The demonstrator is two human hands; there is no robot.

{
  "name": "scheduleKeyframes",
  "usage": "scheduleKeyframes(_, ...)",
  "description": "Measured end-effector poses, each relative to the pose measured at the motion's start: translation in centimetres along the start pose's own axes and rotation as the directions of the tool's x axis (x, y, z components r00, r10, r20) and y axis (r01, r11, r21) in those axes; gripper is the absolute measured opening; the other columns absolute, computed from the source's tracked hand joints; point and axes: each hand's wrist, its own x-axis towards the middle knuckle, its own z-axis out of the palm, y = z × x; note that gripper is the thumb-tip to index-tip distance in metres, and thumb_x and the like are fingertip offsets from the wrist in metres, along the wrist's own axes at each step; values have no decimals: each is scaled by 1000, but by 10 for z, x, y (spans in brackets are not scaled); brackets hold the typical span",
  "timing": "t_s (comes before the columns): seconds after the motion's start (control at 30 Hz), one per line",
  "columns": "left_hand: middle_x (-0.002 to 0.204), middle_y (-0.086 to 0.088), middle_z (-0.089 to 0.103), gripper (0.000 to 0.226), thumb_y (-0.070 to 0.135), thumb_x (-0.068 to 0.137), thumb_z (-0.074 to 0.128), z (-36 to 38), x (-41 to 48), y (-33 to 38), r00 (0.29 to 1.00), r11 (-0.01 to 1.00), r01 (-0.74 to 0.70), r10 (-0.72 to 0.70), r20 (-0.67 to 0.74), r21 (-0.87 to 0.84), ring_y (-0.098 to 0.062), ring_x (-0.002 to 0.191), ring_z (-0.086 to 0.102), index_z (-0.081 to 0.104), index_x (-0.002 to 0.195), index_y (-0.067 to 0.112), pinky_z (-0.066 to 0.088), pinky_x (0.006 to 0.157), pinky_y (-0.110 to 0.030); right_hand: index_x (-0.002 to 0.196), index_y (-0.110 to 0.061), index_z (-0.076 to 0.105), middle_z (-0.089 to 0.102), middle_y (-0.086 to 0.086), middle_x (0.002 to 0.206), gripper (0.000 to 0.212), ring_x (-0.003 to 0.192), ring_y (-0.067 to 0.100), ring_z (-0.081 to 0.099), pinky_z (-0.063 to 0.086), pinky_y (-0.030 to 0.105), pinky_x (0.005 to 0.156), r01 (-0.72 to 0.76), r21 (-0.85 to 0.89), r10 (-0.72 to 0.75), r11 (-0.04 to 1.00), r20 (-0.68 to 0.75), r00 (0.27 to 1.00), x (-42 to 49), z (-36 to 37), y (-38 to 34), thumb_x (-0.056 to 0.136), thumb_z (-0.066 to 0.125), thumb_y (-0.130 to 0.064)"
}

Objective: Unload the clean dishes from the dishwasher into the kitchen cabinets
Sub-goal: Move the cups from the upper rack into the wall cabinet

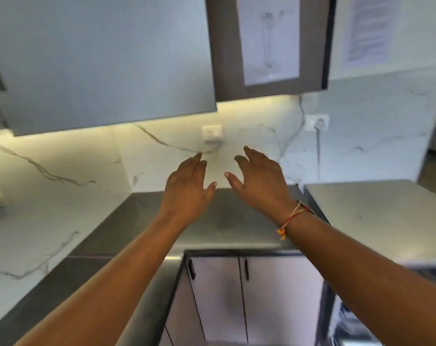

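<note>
Near right edge, a blurred dishwasher rack (349, 328) is all that shows of the dishes; over the worktop's (224, 221) back corner left hand (187, 188) and right hand (259, 181) spread empty; risk: rising into the upper cabinet door's (107, 63) lower edge.
</note>
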Motion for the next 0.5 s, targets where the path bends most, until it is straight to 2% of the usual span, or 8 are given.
scheduleKeyframes(0.1, 146, -10, 46, 61, 51, 93, 48, 38, -34, 31, 990, 981, 10, 18, 143, -194, -29, 131, 45, 49, 137, 10, 43, 104, -45, 132, -17, 58, 51, 15, 144, 62, 129, 33, 50, 44, 45, 101, -185, 29, 178, 982, 147, 973, -62, 19, 29, 93, 41, -62)
scheduleKeyframes(0.2, 134, -9, 54, 53, 48, 94, 51, 76, -74, 77, 944, 879, 128, 35, 329, -460, -29, 124, 50, 53, 132, 12, 43, 103, -42, 129, -13, 58, 56, 14, 136, 61, 126, 31, 52, 45, 44, 102, -443, 108, 397, 890, 293, 870, -138, 30, 60, 93, 45, -61)
scheduleKeyframes(0.27, 128, -7, 58, 43, 40, 94, 58, 96, -107, 115, 866, 765, 262, 84, 494, -589, -24, 116, 56, 57, 127, 12, 44, 99, -35, 127, -10, 59, 60, 13, 129, 56, 120, 30, 56, 45, 36, 99, -617, 132, 525, 776, 408, 747, -197, 31, 80, 94, 50, -55)
scheduleKeyframes(0.33, 123, -4, 61, 39, 36, 94, 60, 116, -146, 159, 758, 685, 360, 181, 627, -633, -21, 107, 60, 59, 124, 13, 47, 94, -32, 121, -11, 60, 65, 13, 121, 50, 111, 29, 60, 44, 31, 88, -752, 77, 620, 655, 514, 593, -261, 26, 100, 95, 51, -53)
scheduleKeyframes(0.43, 112, -2, 64, 32, 32, 94, 62, 138, -200, 220, 600, 629, 450, 313, 737, -633, -16, 95, 61, 60, 118, 12, 49, 90, -29, 117, -13, 62, 66, 7, 118, 43, 108, 26, 61, 45, 29, 82, -892, 19, 703, 451, 608, 369, -347, 9, 122, 95, 54, -48)
scheduleKeyframes(0.5, 103, 2, 63, 27, 32, 94, 61, 145, -231, 257, 499, 640, 457, 391, 774, -618, -14, 91, 60, 61, 113, 12, 43, 80, -22, 114, -13, 61, 66, 5, 117, 37, 105, 24, 60, 44, 29, 81, -946, -8, 738, 325, 628, 248, -400, -6, 137, 95, 54, -45)
